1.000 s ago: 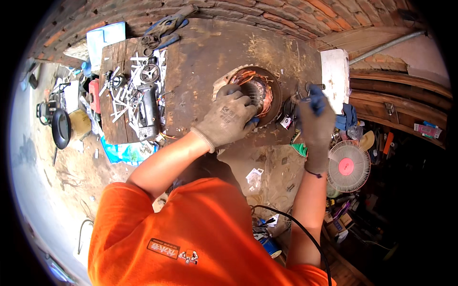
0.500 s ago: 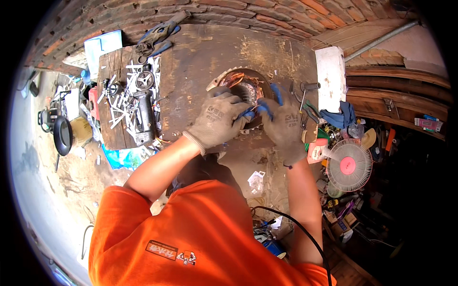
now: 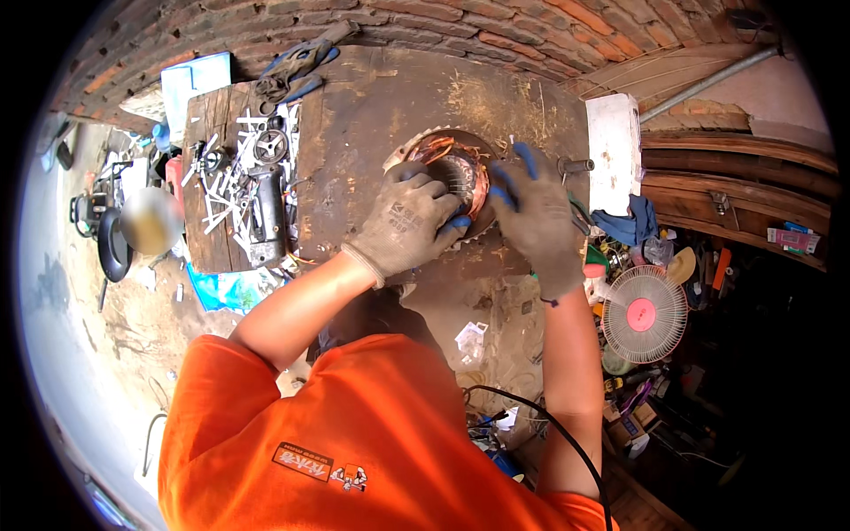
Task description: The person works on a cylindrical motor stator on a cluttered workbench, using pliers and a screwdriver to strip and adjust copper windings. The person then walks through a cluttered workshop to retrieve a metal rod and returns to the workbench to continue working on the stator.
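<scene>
Head view: I note both gloved hands closed on the copper-wound stator (image 3: 452,173), which sits on the brown workbench (image 3: 372,124). Left hand (image 3: 409,223) grips its near rim; right hand (image 3: 533,212) clasps its right side.

Orange short-sleeved shirt, small chest emblem. Grey knit gloves, blue-tipped fingers: left hand (image 3: 409,228), right hand (image 3: 537,221).

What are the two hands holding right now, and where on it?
Both hands grip the round copper-wound motor core: left hand on its near-left rim, right hand on its right rim.
</scene>
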{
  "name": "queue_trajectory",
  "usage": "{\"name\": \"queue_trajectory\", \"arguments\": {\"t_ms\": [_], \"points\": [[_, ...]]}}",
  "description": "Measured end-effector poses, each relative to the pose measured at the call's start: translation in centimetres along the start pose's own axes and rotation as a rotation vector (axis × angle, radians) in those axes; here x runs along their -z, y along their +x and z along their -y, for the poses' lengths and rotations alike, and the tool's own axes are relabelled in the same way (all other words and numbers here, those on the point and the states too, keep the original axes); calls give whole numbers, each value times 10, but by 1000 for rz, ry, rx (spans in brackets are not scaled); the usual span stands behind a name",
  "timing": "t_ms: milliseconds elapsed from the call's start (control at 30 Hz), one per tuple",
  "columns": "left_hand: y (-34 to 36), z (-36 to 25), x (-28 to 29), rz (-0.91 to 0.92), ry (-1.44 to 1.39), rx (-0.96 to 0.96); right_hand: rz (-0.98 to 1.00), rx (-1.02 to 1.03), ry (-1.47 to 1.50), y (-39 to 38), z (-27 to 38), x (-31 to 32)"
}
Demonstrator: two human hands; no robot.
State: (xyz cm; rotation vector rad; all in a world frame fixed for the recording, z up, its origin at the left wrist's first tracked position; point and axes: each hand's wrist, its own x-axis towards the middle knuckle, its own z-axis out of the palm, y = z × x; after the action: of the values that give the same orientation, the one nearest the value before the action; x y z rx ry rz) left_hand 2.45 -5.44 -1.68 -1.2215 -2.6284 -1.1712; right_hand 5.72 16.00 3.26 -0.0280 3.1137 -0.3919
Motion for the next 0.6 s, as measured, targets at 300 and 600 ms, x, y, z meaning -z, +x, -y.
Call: {"name": "queue_trajectory", "arguments": {"t_ms": [300,600], "points": [[-2,-1,-3,-20,-6,8,229,-34,-151,23,-5,-19],[0,-1,0,-19,14,-12,-244,98,-111,16,4,-20]]}}
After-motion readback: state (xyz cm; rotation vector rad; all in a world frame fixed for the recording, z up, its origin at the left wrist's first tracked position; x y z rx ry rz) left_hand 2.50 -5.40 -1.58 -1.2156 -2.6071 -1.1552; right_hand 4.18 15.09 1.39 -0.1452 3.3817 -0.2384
